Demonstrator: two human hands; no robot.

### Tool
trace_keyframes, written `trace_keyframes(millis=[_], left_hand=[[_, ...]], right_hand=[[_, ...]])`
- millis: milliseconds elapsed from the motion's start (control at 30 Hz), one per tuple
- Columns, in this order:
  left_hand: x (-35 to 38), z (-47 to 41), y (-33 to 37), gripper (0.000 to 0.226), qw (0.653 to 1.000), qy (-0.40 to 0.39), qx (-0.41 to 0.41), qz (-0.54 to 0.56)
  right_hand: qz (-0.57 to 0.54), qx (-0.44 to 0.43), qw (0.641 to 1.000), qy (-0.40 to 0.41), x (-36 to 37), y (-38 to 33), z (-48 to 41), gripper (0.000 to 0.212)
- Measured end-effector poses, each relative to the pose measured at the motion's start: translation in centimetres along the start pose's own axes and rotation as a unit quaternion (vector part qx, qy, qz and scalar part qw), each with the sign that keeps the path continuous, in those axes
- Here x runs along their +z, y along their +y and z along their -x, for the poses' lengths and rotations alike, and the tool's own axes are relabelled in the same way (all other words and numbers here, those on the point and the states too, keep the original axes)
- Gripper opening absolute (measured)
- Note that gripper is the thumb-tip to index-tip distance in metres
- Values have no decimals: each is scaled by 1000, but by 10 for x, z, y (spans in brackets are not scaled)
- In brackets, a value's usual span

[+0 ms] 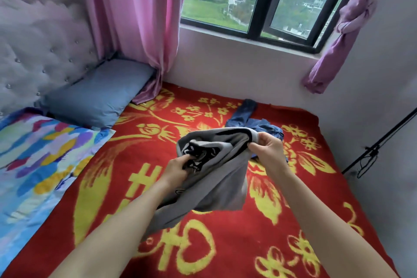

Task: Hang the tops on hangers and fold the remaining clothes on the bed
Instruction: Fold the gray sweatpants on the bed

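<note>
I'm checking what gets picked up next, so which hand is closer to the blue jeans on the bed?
Right. The right hand grips the gray top directly in front of the blue jeans, overlapping them in view. The left hand holds the top farther left.

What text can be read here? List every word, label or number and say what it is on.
Red blanket: large yellow woven characters in its pattern, partly hidden by the arms and the garment; cannot be read for certain.
Grey garment, held up by the left hand and right hand: black and white print, crumpled, not readable.
Jeans: no label shows.
Nothing else bears text.
</note>
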State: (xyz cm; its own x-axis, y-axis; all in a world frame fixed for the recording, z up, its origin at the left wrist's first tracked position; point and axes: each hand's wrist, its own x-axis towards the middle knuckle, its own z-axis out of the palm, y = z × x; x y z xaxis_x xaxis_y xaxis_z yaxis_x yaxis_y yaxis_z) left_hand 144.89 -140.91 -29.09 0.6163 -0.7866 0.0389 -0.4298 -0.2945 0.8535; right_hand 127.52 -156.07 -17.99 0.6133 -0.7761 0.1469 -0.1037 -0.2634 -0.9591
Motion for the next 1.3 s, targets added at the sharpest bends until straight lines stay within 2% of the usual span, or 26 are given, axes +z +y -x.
trace_keyframes(millis=[100,200,300,433,533,600,700,833,967,1067,1133,1167,1200,1300], left_hand=[[-24,3,6,36,1000,11,10,-12],[-43,5,22,32,997,-13,56,-52],[-49,5,39,30,992,-12,97,-81],[-46,6,61,39,987,-17,132,-93],[-56,5,80,32,979,-37,175,-94],[-69,6,97,32,976,9,209,-61],[-86,4,119,37,976,62,208,17],[-77,10,121,32,980,43,194,4],[-80,16,107,29,982,78,157,73],[-85,22,109,29,978,110,141,110],[-88,24,110,34,973,127,141,132],[-91,27,109,36,971,132,140,141],[-93,28,108,36,970,136,140,148],[-99,34,105,29,967,148,129,160]], right_hand=[[4,31,999,42,-27,14,-6,22],[-11,89,990,105,-62,45,-14,11],[6,129,979,158,-82,69,-22,21],[63,178,968,167,-92,95,-23,20],[118,212,960,140,-87,115,-22,7],[143,214,960,112,-79,116,-21,11],[156,179,970,57,-61,103,-16,17],[166,104,976,-90,-29,71,-1,25],[117,68,964,-227,9,40,28,33],[86,57,943,-317,37,33,47,54],[132,23,938,-320,52,36,51,73],[149,11,942,-300,59,38,51,74],[152,5,950,-271,64,40,49,67],[160,-10,970,-182,72,42,46,18]])
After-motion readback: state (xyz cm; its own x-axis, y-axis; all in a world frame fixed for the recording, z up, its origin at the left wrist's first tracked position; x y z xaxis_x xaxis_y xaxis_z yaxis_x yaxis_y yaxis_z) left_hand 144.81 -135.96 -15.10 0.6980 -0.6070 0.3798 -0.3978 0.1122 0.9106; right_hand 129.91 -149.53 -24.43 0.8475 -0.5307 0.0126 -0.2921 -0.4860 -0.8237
